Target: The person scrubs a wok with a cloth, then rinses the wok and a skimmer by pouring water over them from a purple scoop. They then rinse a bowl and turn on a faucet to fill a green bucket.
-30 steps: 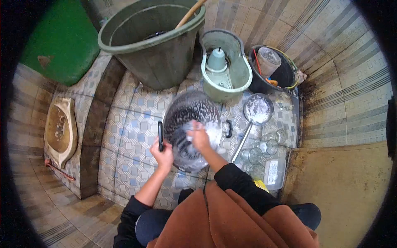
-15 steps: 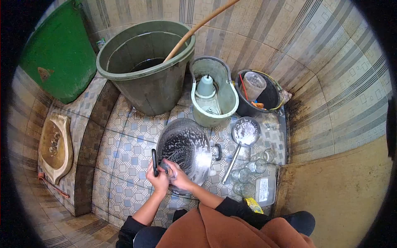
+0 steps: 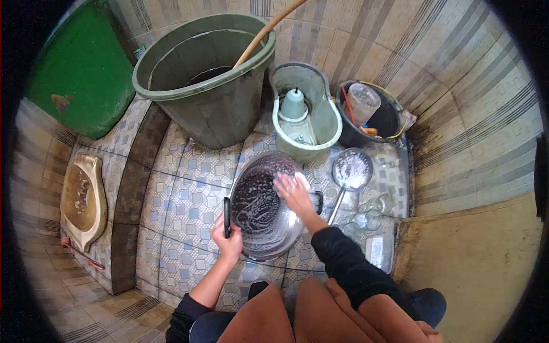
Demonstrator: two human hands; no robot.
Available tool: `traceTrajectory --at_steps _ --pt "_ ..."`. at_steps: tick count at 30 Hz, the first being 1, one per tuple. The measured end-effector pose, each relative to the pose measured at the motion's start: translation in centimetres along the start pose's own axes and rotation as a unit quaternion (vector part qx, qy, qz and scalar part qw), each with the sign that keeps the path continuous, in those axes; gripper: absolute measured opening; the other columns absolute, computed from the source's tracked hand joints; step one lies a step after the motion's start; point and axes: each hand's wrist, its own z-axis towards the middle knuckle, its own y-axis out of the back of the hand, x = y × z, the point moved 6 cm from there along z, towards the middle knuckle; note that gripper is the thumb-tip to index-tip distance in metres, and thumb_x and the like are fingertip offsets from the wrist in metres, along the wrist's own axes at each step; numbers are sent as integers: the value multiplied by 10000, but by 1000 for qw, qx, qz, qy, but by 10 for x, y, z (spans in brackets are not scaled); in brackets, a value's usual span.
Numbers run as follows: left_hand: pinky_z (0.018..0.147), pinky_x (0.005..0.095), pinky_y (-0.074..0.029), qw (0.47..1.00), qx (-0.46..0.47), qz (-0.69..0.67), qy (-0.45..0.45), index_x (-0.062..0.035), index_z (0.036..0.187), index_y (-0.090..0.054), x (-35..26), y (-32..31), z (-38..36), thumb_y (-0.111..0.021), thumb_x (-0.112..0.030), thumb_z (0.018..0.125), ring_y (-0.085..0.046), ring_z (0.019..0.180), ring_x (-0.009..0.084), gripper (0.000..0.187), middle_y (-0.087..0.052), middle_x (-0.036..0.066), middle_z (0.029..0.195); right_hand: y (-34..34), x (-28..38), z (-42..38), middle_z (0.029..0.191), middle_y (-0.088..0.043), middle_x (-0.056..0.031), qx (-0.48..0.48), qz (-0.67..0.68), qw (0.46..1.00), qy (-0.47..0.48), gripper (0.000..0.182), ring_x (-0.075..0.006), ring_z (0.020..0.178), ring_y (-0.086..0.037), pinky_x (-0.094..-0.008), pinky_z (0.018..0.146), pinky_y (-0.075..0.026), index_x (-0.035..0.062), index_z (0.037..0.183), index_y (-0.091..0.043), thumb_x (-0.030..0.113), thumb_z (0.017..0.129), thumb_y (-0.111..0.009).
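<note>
A large metal pot (image 3: 257, 214) with black side handles stands on the tiled floor, its dark inside streaked with white suds. My left hand (image 3: 227, 240) is closed around the pot's left handle (image 3: 227, 216). At the upper right of the pot, my right hand (image 3: 293, 193) presses on the inner wall by the rim, fingers blurred. Something whitish (image 3: 303, 181) shows beside those fingers; I cannot make out its kind. The right handle (image 3: 318, 201) is just beside my right wrist. A soapy long-handled pan (image 3: 352, 170) lies to the right of the pot.
Behind the pot are a big green bin (image 3: 211, 114) holding water, a pale green mop bucket (image 3: 309, 147) and a black basin (image 3: 357, 136). Several glasses (image 3: 369, 220) and a clear plastic box (image 3: 377, 251) sit at the right. A squat toilet (image 3: 94, 217) is on the left ledge.
My right hand has moved from the pot's near left side to its far right wall. My left hand keeps hold of the left handle. The view has shifted slightly.
</note>
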Motion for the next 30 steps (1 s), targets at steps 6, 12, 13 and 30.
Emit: traceTrajectory --at_steps 6,12,13,30 --pt "705 316 -414 1000 15 5 16 39 541 -461 -8 -2 7 -447 58 524 -564 749 291 29 -557 183 746 37 57 73 1318 -251 -1 -25 6 959 282 450 -168 1199 -252 -449 954 -214 206 1237 -300 206 797 -393" --pt "786 352 -396 1000 20 -2 -21 71 696 -527 -11 -7 6 -426 53 561 -556 835 328 169 -562 205 795 3 17 -11 1353 -128 -101 97 23 963 -252 575 -310 1237 -107 -498 953 -155 176 1264 -267 348 760 -485" --pt "808 362 -388 1000 17 4 -21 75 686 -525 -6 -7 3 -434 45 550 -545 869 349 167 -564 216 833 2 38 -26 1350 -93 -143 154 92 947 -265 595 -333 1234 -100 -510 949 -146 140 1267 -255 347 761 -491" --pt "849 399 -369 998 -7 -29 -49 29 571 -465 -4 -8 5 -456 43 542 -542 868 361 34 -570 223 832 -17 101 -22 1337 -85 -196 50 286 925 -243 667 -366 1194 -206 -523 918 -206 108 1295 -161 270 752 -512"
